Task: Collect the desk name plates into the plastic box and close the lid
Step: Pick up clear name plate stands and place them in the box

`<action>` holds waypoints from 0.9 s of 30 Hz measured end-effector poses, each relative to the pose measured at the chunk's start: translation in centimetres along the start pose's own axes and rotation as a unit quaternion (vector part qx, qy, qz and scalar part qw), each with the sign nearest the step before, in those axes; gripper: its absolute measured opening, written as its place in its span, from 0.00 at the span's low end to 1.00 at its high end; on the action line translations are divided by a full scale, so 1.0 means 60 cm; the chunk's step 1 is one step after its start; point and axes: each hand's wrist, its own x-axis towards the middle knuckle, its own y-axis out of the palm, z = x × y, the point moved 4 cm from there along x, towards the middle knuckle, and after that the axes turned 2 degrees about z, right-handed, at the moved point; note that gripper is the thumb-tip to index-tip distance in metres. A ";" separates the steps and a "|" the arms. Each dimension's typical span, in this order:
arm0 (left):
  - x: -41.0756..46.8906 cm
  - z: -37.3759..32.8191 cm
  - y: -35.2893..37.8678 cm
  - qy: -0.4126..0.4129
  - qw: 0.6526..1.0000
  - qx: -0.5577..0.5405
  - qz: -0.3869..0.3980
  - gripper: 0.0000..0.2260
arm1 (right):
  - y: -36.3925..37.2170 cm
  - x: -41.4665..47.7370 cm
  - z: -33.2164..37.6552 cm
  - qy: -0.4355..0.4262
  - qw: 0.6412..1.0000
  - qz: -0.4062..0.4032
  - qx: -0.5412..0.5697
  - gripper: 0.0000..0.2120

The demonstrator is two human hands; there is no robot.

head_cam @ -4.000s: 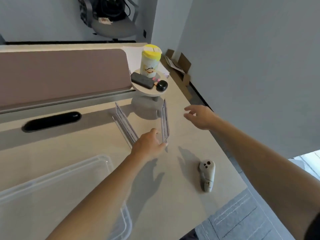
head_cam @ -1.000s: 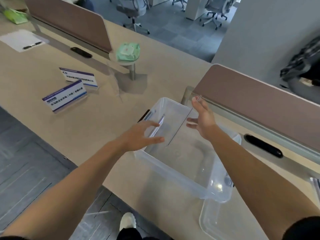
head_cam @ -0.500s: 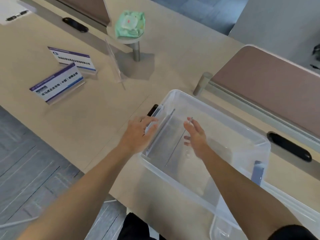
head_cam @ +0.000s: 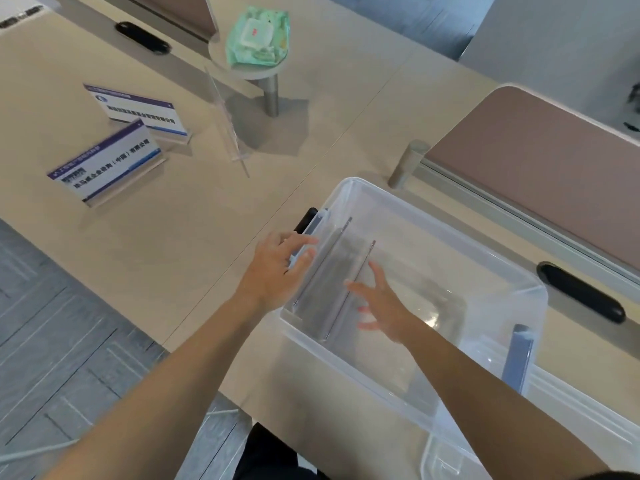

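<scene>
The clear plastic box (head_cam: 433, 216) sits on the desk in front of me. Two clear name plates (head_cam: 323, 271) (head_cam: 349, 289) stand on edge inside its left end. My left hand (head_cam: 273, 275) rests at the box's left rim, fingers straight over the blue-grey latch and touching the nearer plate. My right hand (head_cam: 381, 306) hovers inside the box with fingers spread, beside the second plate and holding nothing. Two printed blue-and-white name plates (head_cam: 104, 164) (head_cam: 138, 114) and one clear plate (head_cam: 227, 123) stand on the desk at the left. The lid (head_cam: 571, 420) lies at the lower right.
A green wipes pack (head_cam: 258, 36) lies on a round stand on a post. Brown divider panels (head_cam: 540, 140) run along the back right and top. Black cable slots (head_cam: 581, 292) (head_cam: 142, 36) sit in the desk. The desk edge drops to grey floor at the lower left.
Both hands carried clear plates from the far desk to the box and lowered them inside. My right hand has let go of its plate and spread its fingers.
</scene>
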 end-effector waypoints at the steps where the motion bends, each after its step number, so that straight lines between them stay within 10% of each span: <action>1: 0.001 0.001 0.000 -0.002 1.000 0.001 0.001 0.11 | 0.006 0.000 -0.004 0.009 1.000 0.007 0.007 0.39; 27: 0.005 0.010 0.005 0.018 1.000 0.009 -0.007 0.13 | 0.030 0.020 0.029 -0.016 0.999 0.017 0.030 0.36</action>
